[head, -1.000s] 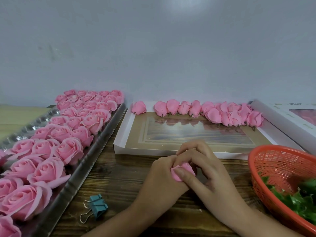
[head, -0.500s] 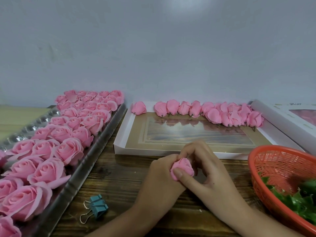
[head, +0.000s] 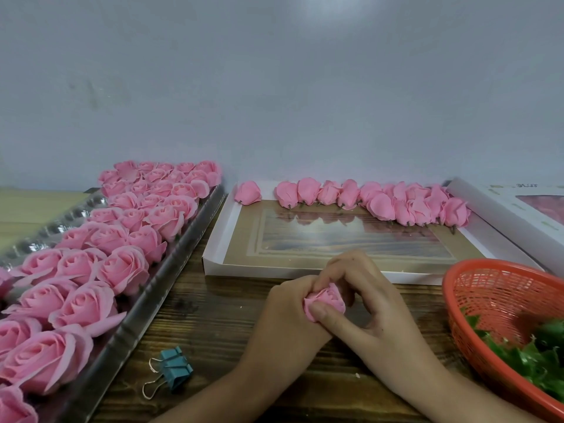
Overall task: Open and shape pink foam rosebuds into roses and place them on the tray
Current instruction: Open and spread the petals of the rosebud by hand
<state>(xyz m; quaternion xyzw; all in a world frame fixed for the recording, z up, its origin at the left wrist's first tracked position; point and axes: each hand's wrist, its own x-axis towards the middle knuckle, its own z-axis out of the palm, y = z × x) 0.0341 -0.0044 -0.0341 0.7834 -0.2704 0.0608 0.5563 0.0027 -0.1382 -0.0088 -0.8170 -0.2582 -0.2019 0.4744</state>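
— While the opened roses (head: 122, 270) are seen packed on the tray (head: 171, 270) at the left, where is the rosebud (head: 328, 297) that is being worked?
— It is held over the counter (head: 213, 315), near the middle, between both hands. From the left it is cupped by the left hand (head: 283, 319), which is curled round its base. From the right an outer petal is pinched by the right hand (head: 375, 319), with the thumb in front and the fingers (head: 348, 267) bent over the top.
— How is it expected to handle?
— It is judged very light and soft. The foam petals could be creased or torn if squeezed, so the base is best gripped and the petals eased back by their edges only.
— And further right?
— Closed buds (head: 381, 203) are lined along the far side of the white box (head: 213, 257), and an orange basket (head: 457, 300) is set at the near right.
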